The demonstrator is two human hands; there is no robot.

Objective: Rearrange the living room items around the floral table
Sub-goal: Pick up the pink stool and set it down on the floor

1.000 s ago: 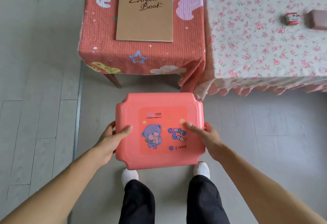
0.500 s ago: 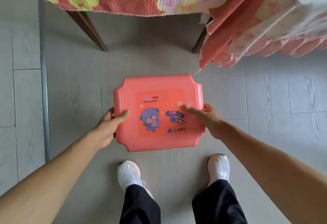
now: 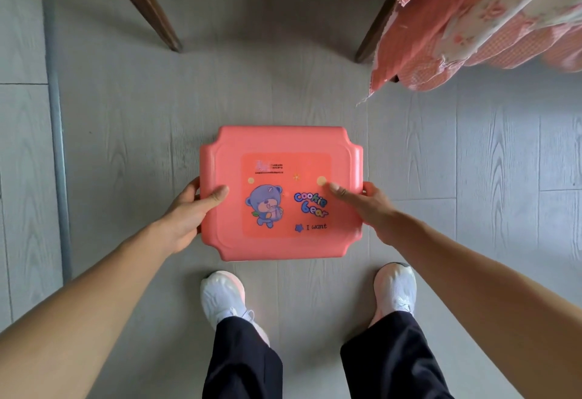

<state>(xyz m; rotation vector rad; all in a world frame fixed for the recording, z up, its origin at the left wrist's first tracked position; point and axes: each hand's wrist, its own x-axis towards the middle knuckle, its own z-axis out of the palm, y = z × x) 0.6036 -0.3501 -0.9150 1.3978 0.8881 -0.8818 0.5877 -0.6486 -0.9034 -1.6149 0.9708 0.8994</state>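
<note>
While both hands clasp it, the pink stool (image 3: 285, 192) sits over the grey floor (image 3: 126, 134), before the white shoes (image 3: 225, 296); left hand (image 3: 185, 213) and right hand (image 3: 368, 206) grip opposite edges, thumbs on top.

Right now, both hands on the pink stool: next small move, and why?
Probably let go and lift both hands clear. The pink stool looks level, in front of the white shoes, short of the wooden legs and hanging cloth. The left hand and right hand grip its sides. Whether its feet touch the floor can't be seen, so ease down first if not.
</note>
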